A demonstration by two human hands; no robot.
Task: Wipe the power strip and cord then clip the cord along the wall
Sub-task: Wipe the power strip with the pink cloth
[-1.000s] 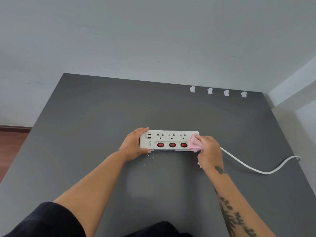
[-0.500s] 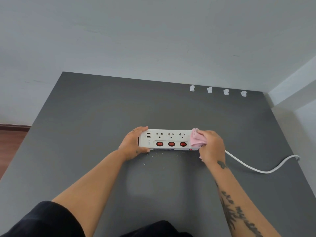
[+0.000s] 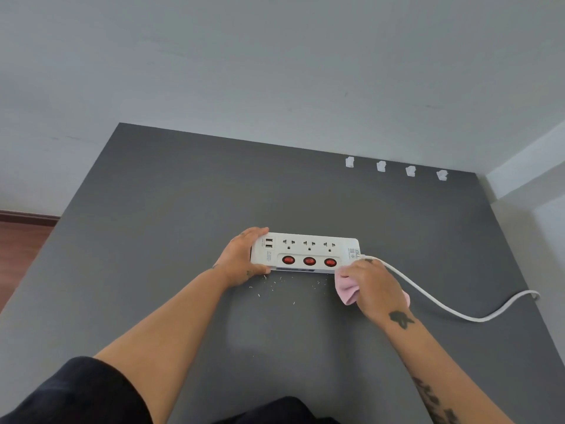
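- The power strip [image 3: 305, 252] lies flat on the grey table [image 3: 183, 209] in the middle of the frame. Its long axis runs left to right, with the sockets and three red switches facing up.
- Your left hand [image 3: 241, 257] grips the strip's left end, fingers curled over the far edge and thumb on the near edge, holding it in place.
- Your right hand [image 3: 373, 286] holds a bunched pink cloth [image 3: 347, 289], pressed at the strip's near right corner, just below where the cord comes out.
- The cord [image 3: 428, 298] leaves the strip's right end, passes just behind your right hand, and runs toward the lower right. It then curves up to the table's right edge.
- The cord starts right beside your cloth hand, so your right hand is the nearer one for wiping it. The wiping stroke would run outward to the right, along the cord.
- Four white clips [image 3: 380, 166] sit in a row at the upper right, where the table meets the wall [image 3: 275, 71]. They are well apart from both hands and nothing is in them, so clipping is not yet begun.
- Pale specks [image 3: 275, 286] are scattered on the table just in front of the strip, between your two hands.
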